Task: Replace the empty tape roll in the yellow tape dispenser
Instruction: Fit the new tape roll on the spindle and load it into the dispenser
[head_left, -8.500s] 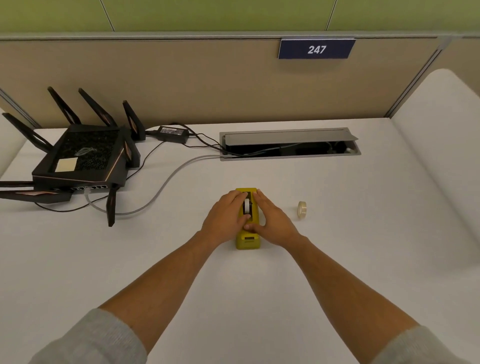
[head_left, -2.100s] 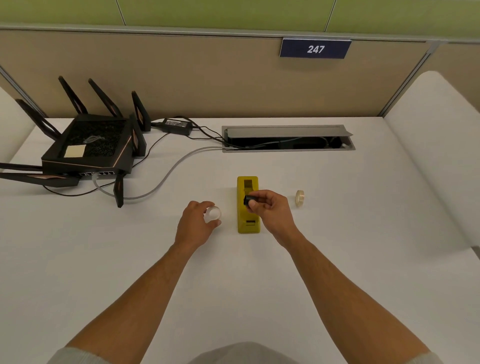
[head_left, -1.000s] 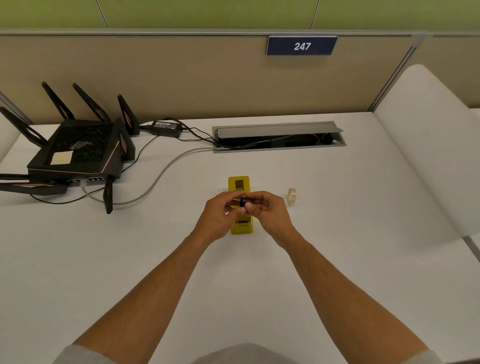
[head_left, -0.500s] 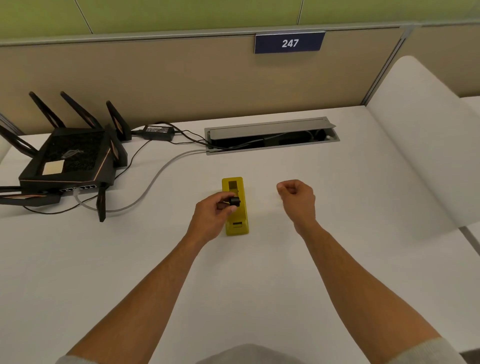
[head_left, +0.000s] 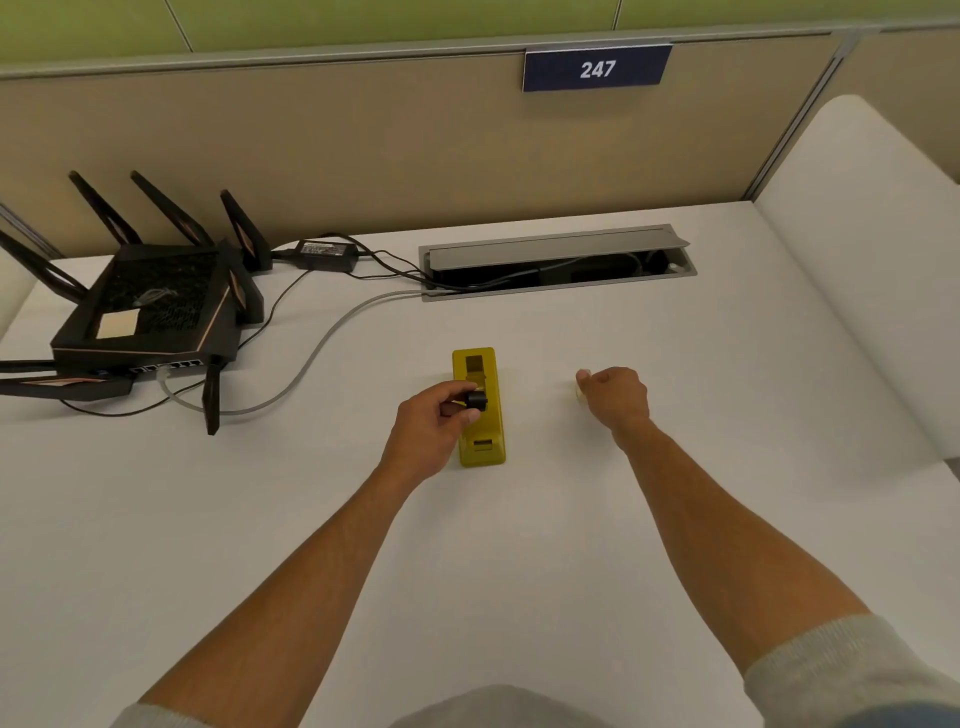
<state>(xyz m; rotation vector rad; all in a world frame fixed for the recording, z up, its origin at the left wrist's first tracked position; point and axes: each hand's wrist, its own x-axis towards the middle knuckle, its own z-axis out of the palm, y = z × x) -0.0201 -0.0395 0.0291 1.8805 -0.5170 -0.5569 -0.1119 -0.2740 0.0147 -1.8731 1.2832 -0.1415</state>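
The yellow tape dispenser (head_left: 480, 415) lies lengthwise on the white desk (head_left: 519, 545), its roll bay open on top. My left hand (head_left: 434, 421) is at its left side, fingers shut on a small black spool hub (head_left: 475, 400) held just over the dispenser. To the right, my right hand (head_left: 615, 397) is closed around the clear new tape roll (head_left: 580, 392), of which only a sliver shows at the fingertips. The empty white roll is not in view.
A black router (head_left: 150, 312) with upright antennas stands at the back left, its power brick (head_left: 324, 254) and cables trailing into an open grey cable hatch (head_left: 556, 262). A beige partition with a "247" sign (head_left: 596, 68) closes the desk's far edge.
The black hub passed from my right hand to my left. My right hand moved right from the dispenser to the clear tape roll and closed on it. The empty white roll has left my left hand.
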